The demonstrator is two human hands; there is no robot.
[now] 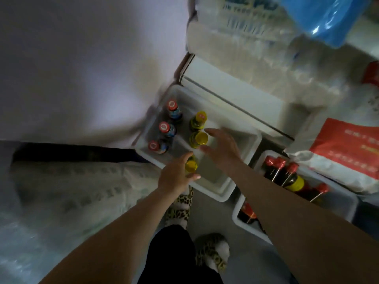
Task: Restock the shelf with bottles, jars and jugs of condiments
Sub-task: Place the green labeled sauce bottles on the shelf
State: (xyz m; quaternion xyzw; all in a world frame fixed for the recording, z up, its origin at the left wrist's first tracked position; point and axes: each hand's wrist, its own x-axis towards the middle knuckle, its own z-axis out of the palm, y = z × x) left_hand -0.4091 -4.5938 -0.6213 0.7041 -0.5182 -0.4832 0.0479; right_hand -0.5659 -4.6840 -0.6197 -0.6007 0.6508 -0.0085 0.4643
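Observation:
A white bin [217,191] on the floor holds three red-capped bottles [165,128] in a row on the left and three yellow-capped bottles beside them. My left hand [176,175] wraps around the nearest yellow-capped bottle [191,166] at the bin's near edge. Over the bin's bare right half, my right hand [221,148] hovers open with fingers spread, just right of the middle yellow-capped bottle [199,138]. The farthest yellow-capped bottle [200,118] stands behind it.
A second white bin [346,203] at the right holds dark bottles with red caps [281,167]. Big white sacks [256,58] and a red-printed sack [344,152] crowd the back right. A white panel [82,68] fills the left. My feet in leopard-print slippers [211,255] stand below.

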